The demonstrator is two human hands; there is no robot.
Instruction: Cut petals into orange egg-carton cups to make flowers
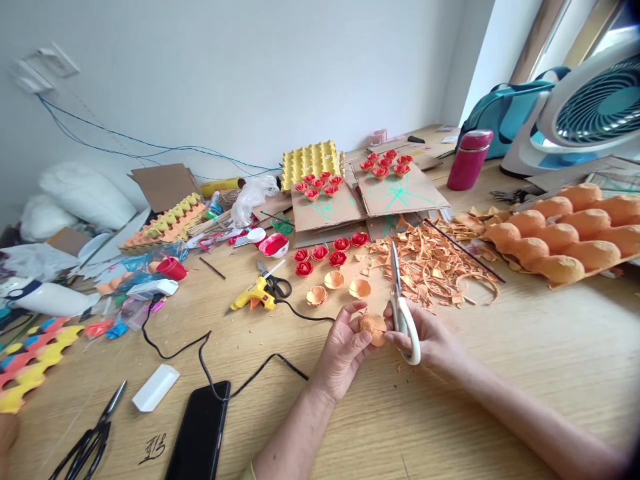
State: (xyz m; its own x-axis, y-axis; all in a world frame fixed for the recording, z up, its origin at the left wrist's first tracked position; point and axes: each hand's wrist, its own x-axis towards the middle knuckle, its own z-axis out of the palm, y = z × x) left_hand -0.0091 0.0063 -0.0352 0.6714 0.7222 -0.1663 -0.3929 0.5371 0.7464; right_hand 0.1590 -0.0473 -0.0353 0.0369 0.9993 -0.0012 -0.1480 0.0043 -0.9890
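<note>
A bright corner by a window (614, 38)
A pale wall (280, 73) stands behind a light brown wood surface (550, 347). Daylight comes in at the top right. On the left, a white socket (59, 61) sits on the wall.

Craft workspace: scissors (401, 315), glue gun (257, 294)

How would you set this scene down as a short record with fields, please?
Left hand: holds an orange cup in its fingers
Right hand: holds white-handled scissors, blades pointing away from the person
Beyond the hands: three loose orange cups, red flowers, orange scraps
Left side: yellow glue gun, black phone
Right side: orange egg tray
</note>
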